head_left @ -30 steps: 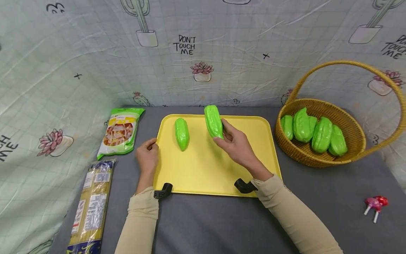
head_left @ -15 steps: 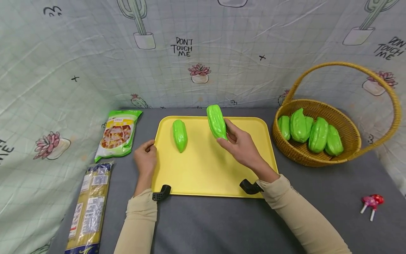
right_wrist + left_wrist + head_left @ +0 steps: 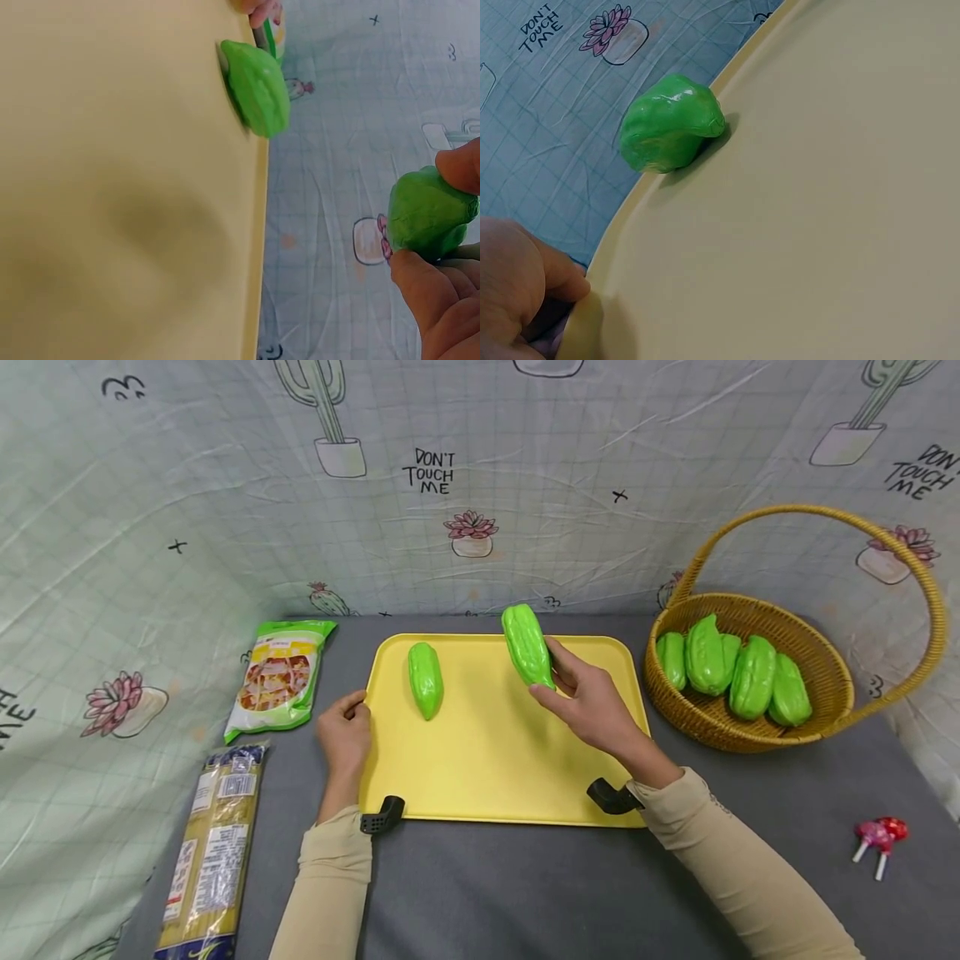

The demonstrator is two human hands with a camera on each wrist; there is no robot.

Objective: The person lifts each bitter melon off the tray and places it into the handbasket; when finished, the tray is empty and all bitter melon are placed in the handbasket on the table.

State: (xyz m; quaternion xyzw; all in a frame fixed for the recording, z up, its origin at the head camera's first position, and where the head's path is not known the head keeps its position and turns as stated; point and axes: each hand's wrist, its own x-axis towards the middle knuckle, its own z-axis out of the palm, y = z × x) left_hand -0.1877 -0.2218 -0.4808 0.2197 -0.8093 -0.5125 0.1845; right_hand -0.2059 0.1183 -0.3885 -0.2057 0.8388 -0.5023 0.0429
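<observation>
above yellow tray [image 3: 487, 777], right hand [image 3: 592, 706] gripping green gourd [image 3: 528, 646], left hand [image 3: 345, 735] pinching tray edge, backdrop reads "don't touch me"

a grey tabletop [image 3: 510, 893] carries everything. a yellow tray [image 3: 487, 760] lies flat at its middle, the landmark for the rest. left of the tray's far corner lies a green snack bag [image 3: 279, 678]; nearer than that bag, off the tray's left edge, a long pasta packet [image 3: 212, 847]. right of the tray stands a wicker basket [image 3: 750, 735]. well right of the tray's near corner lie two red lollipops [image 3: 879, 837].
</observation>
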